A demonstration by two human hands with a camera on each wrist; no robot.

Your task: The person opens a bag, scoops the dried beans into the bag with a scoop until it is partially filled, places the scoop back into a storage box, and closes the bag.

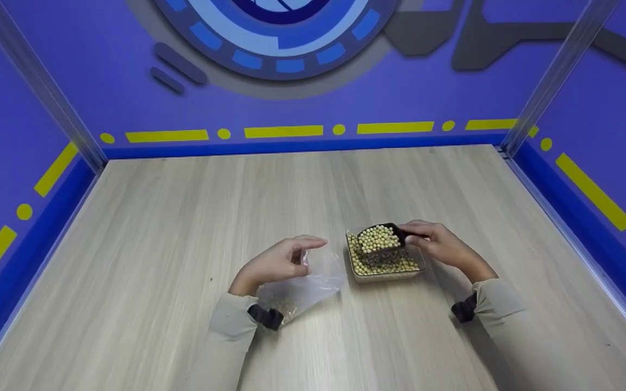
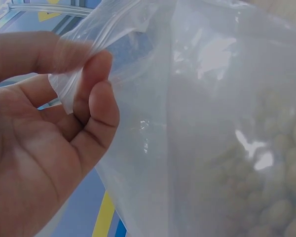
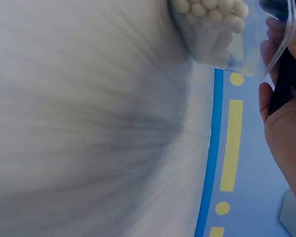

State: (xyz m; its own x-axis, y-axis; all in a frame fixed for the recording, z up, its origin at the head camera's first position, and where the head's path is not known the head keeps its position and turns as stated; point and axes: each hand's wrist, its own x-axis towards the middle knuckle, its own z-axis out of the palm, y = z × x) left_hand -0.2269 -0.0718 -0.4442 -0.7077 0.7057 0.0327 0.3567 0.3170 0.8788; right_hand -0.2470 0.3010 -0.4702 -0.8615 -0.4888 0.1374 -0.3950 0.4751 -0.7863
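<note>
My left hand (image 1: 275,263) holds the mouth of a clear zip-seal plastic bag (image 1: 315,287), its lower fingers curled on the edge in the left wrist view. Round pale yellow beans (image 2: 281,182) show through the bag's cloudy side. In my right hand (image 1: 443,248) is the handle of a black scoop (image 3: 286,74). The scoop is heaped with yellow beans (image 1: 379,239) and hangs over a clear rectangular container (image 1: 386,279) that holds more of them. Part of the right hand lies outside the right wrist view.
A light wood-grain table (image 1: 182,217) carries the bag and the container. Blue-purple panels (image 1: 269,114) with yellow marks enclose it at the back and both sides. Black wrist cameras (image 1: 265,316) sit at both cuffs.
</note>
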